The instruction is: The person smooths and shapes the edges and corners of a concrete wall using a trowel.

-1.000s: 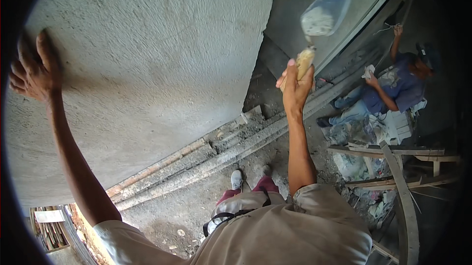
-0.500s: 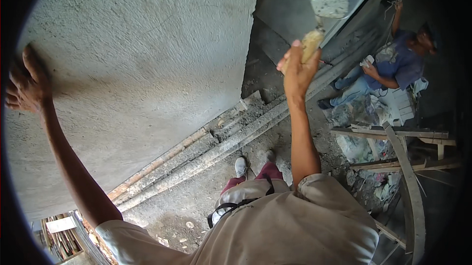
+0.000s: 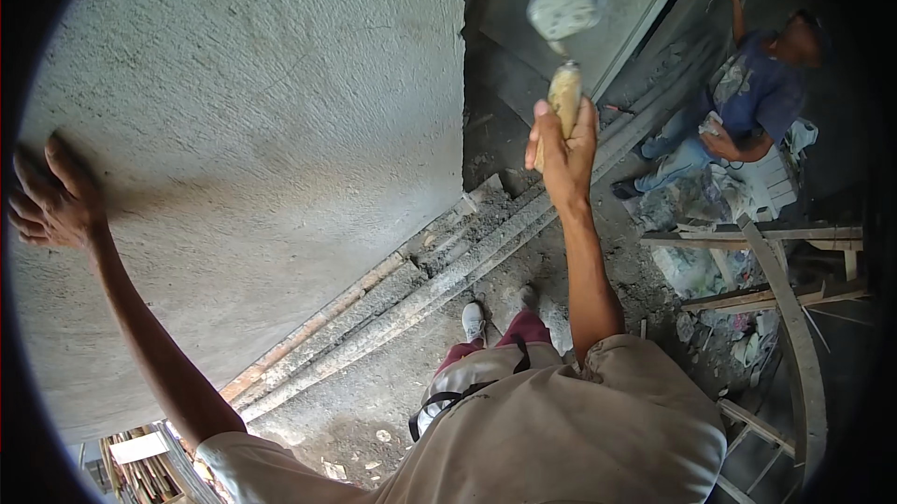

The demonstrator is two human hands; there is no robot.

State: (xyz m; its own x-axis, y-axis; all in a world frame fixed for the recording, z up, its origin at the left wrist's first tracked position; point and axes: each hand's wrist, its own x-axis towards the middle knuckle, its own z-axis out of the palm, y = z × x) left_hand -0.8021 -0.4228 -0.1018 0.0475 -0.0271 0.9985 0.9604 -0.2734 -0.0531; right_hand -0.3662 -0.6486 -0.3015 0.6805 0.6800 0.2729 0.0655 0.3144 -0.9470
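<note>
My right hand [image 3: 566, 154] grips the worn, pale handle of a trowel [image 3: 566, 1], raised past the wall's right edge. The blade points up and away, slightly blurred, with whitish-grey mortar smeared on its lower part. At the far left, my left hand [image 3: 58, 198] rests against the rough grey plastered wall [image 3: 308, 93], fingers spread and nothing in them. A brownish smudge or shadow marks the plaster beside that hand. The wall's right edge runs straight down between my two hands.
Long dusty beams [image 3: 411, 289] lie along the wall's foot. To the right, a co-worker in a blue shirt [image 3: 761, 98] sits with one arm raised, near plastic bags [image 3: 696, 266] and wooden planks [image 3: 785, 308]. A ladder-like frame [image 3: 761, 429] lies lower right; stacked sticks [image 3: 145, 476] lower left.
My right hand and the trowel have swung left toward the wall's edge, the blade turning more upright. My left hand stays on the wall, appearing lower in view.
</note>
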